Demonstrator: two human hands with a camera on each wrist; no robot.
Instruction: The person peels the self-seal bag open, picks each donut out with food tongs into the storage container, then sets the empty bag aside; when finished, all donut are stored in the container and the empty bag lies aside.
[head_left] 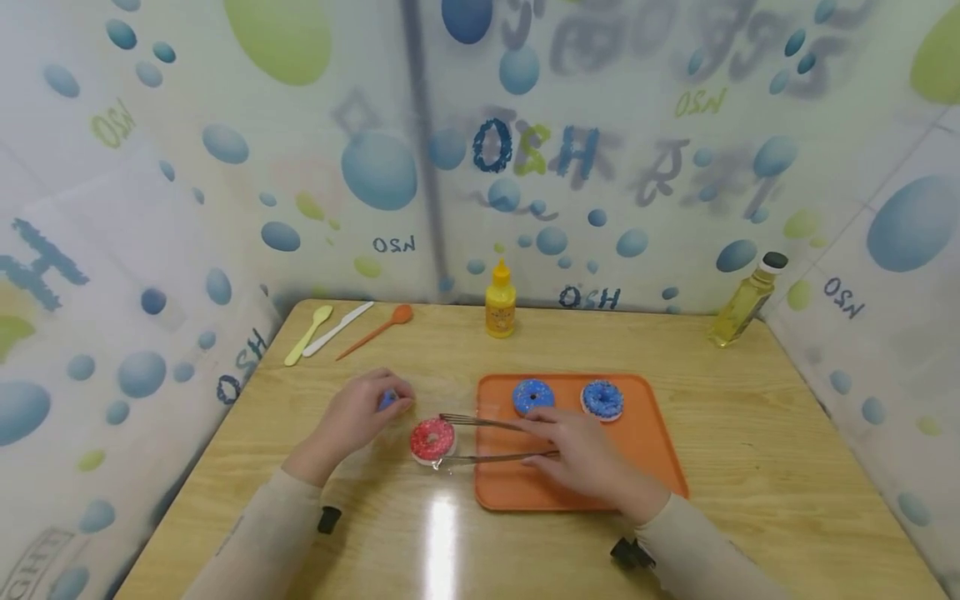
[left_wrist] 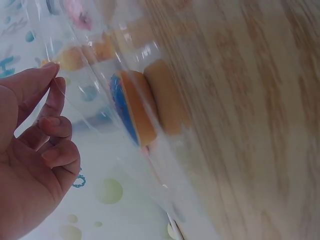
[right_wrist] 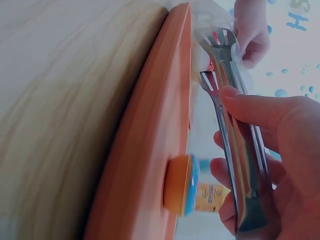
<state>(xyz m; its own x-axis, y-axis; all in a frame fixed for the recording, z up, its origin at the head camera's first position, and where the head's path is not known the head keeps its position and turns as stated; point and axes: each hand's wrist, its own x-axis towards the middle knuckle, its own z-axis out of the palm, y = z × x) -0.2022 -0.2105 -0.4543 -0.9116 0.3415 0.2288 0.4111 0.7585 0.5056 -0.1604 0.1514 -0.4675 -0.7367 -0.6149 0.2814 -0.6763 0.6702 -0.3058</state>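
Note:
My left hand (head_left: 360, 412) pinches the edge of a clear plastic bag (left_wrist: 95, 95) between thumb and forefinger. Through the film, the left wrist view shows a blue-topped donut (left_wrist: 132, 107); in the head view my fingers hide most of it. My right hand (head_left: 573, 450) grips metal tongs (right_wrist: 240, 130), pointing left over the tray. Their two spread arms (head_left: 487, 422) reach either side of a pink sprinkled donut (head_left: 432, 441) left of the tray. Whether the tips touch it, or the plastic covers it, I cannot tell.
Two blue donuts (head_left: 602, 401) lie on an orange tray (head_left: 630, 479). Behind stand a yellow squeeze bottle (head_left: 500, 310) and, far right, an oil bottle (head_left: 742, 308). At back left lie a yellow spoon (head_left: 309, 335), a white knife (head_left: 337, 329) and an orange spoon (head_left: 375, 332).

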